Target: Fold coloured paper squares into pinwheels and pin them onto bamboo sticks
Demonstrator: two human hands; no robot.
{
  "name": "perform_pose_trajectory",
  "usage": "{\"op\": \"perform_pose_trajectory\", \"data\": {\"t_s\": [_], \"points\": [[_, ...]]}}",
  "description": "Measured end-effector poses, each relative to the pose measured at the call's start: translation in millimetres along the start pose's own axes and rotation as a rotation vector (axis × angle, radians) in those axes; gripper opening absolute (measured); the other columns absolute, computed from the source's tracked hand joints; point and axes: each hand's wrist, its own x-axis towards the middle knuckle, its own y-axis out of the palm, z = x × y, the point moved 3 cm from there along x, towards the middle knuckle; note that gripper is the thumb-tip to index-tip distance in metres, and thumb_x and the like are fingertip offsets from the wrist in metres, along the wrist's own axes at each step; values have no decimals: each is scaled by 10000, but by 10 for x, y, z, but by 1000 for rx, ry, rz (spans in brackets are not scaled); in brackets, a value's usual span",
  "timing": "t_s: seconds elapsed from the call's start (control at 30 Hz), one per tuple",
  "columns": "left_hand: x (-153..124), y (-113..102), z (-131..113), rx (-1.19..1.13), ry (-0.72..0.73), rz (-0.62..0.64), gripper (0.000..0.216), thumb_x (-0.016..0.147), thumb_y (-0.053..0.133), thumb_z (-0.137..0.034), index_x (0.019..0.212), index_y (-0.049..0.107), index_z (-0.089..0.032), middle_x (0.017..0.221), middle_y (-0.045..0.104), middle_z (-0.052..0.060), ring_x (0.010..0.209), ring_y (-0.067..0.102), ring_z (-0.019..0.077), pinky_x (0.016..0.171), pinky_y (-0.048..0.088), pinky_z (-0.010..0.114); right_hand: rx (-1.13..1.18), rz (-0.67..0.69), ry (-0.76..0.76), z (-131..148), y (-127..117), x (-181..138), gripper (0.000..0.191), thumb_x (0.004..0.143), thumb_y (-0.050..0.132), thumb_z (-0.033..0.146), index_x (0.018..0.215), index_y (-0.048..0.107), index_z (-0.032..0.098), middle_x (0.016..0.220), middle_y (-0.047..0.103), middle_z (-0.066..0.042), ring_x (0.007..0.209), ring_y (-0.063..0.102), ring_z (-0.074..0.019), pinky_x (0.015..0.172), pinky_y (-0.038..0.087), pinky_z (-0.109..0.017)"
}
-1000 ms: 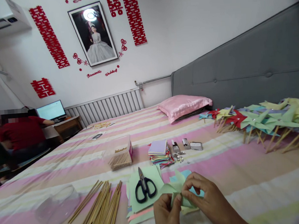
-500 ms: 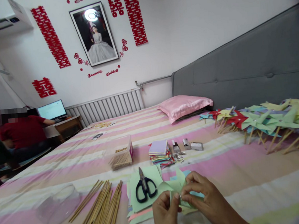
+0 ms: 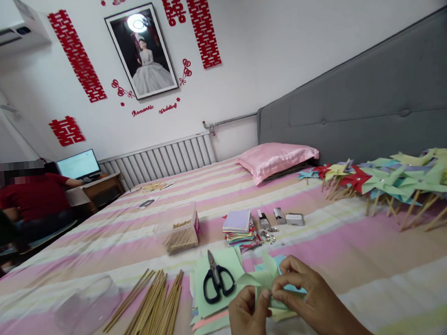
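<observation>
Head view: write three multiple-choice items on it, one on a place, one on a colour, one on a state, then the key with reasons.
1. Where do the scissors lie?
A. on the pale green sheet
B. on the pink pillow
C. inside the clear tub

2. What colour is the folded paper in the hands?
A. red
B. pale green
C. black

3. How do the left hand and right hand stand?
A. both flat on the bed
B. one lifts the scissors
C. both pinch the folded paper

Key: 1 A, the black handles rest on the sheet; 2 B, its flaps are pale green; 3 C, fingertips of both close on it.
</observation>
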Motion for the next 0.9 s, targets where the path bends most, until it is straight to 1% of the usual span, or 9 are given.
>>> {"op": "perform_pose_trajectory", "data": {"t_s": [0.17,0.47,0.5,0.57,0.63,0.7,0.73,0.83,0.9], "points": [[6,-17,4,34,-16,57,290,665,684,-392,593,622,-118,523,562,3,510,467,117,508,399,232,6,-7,-22,24,-7,5,210,818,526,319,679,630,200,793,458,-11,797,511,-178,740,392,-278],[5,-2,75,40,33,-15,304,651,687,-402,567,605,-122,484,521,-16,490,428,104,483,351,211,45,-17,-24,29,-5,-3,170,799,534,268,668,610,191,796,471,-16,800,531,-173,718,420,-256],[5,2,78,39,37,-18,303,649,689,-401,566,605,-122,482,518,-17,488,426,104,481,349,209,46,-20,-28,28,-5,-5,162,796,531,264,672,607,191,811,483,-22,817,535,-178,731,422,-261],[5,10,78,31,40,-21,304,647,690,-403,566,605,-122,482,517,-18,486,423,103,478,351,208,43,-36,-29,22,-6,-11,142,790,530,261,686,601,194,904,515,-45,918,532,-202,801,413,-285],[4,18,72,19,38,-22,305,648,686,-409,577,611,-122,497,528,-13,492,429,105,477,363,209,39,-61,-20,10,-2,-18,119,780,534,273,701,581,197,1038,524,-69,1063,484,-235,888,377,-322],[1,27,62,5,34,-22,304,651,681,-413,585,612,-125,513,542,-6,501,439,109,476,377,209,51,-90,8,-6,9,-26,90,770,539,290,751,534,202,1080,539,-82,1125,453,-253,923,359,-351],[-1,31,57,-3,31,-25,300,652,681,-413,589,612,-127,520,549,-4,504,446,112,476,384,210,67,-103,21,-11,18,-30,100,764,540,296,785,503,206,1044,562,-81,1105,475,-252,913,372,-355],[-5,42,47,-21,23,-33,290,644,691,-406,583,610,-134,520,559,-2,507,459,114,473,394,206,143,-137,64,-16,51,-44,197,754,538,296,890,422,214,908,613,-53,961,572,-225,828,433,-329],[-8,47,46,-24,22,-36,289,638,696,-406,587,619,-132,519,567,1,507,463,114,474,395,203,214,-143,100,-13,74,-52,275,752,538,292,972,393,213,872,635,-41,894,604,-208,783,452,-307]]}}
